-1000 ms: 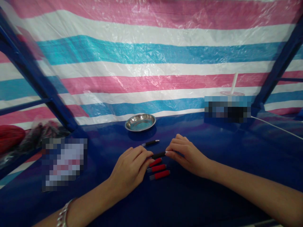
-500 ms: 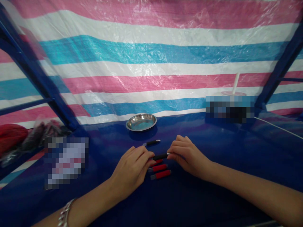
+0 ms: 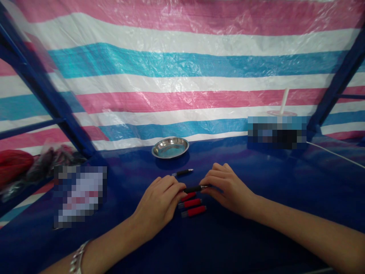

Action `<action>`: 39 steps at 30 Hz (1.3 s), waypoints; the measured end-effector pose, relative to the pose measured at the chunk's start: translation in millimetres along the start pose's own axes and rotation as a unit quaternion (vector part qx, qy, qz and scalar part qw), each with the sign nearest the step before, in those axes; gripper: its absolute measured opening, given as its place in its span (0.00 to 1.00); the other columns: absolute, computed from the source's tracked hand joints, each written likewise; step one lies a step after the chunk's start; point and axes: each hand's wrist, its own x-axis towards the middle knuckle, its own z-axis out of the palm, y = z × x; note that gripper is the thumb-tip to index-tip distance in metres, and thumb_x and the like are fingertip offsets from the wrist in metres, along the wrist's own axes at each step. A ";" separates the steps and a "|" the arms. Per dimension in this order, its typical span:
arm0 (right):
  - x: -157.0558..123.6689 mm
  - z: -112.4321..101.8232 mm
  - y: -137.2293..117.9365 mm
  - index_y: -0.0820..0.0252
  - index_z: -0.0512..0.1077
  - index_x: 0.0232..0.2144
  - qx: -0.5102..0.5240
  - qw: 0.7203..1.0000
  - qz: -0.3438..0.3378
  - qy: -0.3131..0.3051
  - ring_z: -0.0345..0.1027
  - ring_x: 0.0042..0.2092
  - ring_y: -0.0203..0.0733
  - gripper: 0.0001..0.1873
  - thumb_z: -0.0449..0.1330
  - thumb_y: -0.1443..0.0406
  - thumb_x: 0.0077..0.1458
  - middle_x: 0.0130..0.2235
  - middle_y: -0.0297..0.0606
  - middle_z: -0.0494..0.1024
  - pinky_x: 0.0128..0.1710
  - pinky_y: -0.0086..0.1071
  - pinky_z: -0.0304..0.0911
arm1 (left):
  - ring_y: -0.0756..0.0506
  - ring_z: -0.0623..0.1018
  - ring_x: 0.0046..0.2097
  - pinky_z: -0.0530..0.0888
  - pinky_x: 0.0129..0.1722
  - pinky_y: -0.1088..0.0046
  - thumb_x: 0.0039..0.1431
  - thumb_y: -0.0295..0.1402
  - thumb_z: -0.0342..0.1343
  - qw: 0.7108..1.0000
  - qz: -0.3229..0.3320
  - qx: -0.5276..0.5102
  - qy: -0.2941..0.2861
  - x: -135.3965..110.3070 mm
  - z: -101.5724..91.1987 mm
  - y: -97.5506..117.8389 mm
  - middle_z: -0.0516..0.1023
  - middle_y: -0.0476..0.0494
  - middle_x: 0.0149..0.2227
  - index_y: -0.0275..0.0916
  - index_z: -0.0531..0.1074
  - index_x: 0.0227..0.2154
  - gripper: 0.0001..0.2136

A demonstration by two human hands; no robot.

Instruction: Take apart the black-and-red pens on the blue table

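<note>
Black pen [image 3: 192, 189], nearly level; left end hidden in left hand [image 3: 158, 199], silver tip [image 3: 203, 187] at right hand [image 3: 228, 189].

Left hand [image 3: 158, 201] back-up, knuckles bent, thumb and fingers pinched; right hand [image 3: 228, 188] facing it, fingers curled, thumb below, with left forearm [image 3: 114, 243] and right forearm [image 3: 299, 226] angled inward.

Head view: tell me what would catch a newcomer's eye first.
Probably the pink, white and blue striped sheet filling the background. Next, below center, the black pen gripped by the left hand, with the right hand at its tip. Three red pieces lie just nearer, a shiny metal dish beyond.
</note>
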 end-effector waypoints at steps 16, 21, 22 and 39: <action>0.4 -2.6 1.0 0.60 0.67 0.32 0.047 0.998 0.029 -0.022 0.57 0.33 0.36 0.06 0.52 0.65 0.54 0.31 0.35 0.70 0.33 0.31 0.47 | 0.48 0.69 0.31 0.64 0.30 0.71 0.58 0.30 0.45 0.998 0.005 0.011 0.054 -0.4 -0.2 -0.1 0.70 0.45 0.30 0.36 0.68 0.33 0.07; 0.8 -4.1 -0.5 0.59 0.67 0.32 0.042 0.998 0.038 -0.021 0.57 0.34 0.36 0.08 0.51 0.62 0.55 0.31 0.36 0.71 0.34 0.31 0.48 | 0.48 0.69 0.32 0.65 0.31 0.71 0.58 0.30 0.46 0.999 -0.001 0.013 0.050 -0.3 -1.0 1.0 0.71 0.45 0.31 0.36 0.68 0.34 0.07; 0.9 -4.0 -0.7 0.60 0.67 0.32 0.043 0.998 0.038 -0.019 0.57 0.34 0.36 0.09 0.50 0.62 0.55 0.30 0.36 0.71 0.34 0.31 0.48 | 0.48 0.69 0.32 0.65 0.31 0.71 0.58 0.30 0.45 0.999 -0.001 0.012 0.049 0.0 -1.3 1.3 0.71 0.45 0.31 0.36 0.68 0.34 0.07; 0.4 -2.1 2.0 0.60 0.66 0.32 0.045 0.998 0.038 0.014 0.61 0.32 0.35 0.04 0.53 0.70 0.52 0.29 0.35 0.71 0.33 0.30 0.52 | 0.46 0.69 0.34 0.64 0.32 0.68 0.56 0.30 0.46 0.989 -0.113 0.084 -0.032 1.2 1.0 -6.9 0.68 0.45 0.34 0.37 0.67 0.33 0.06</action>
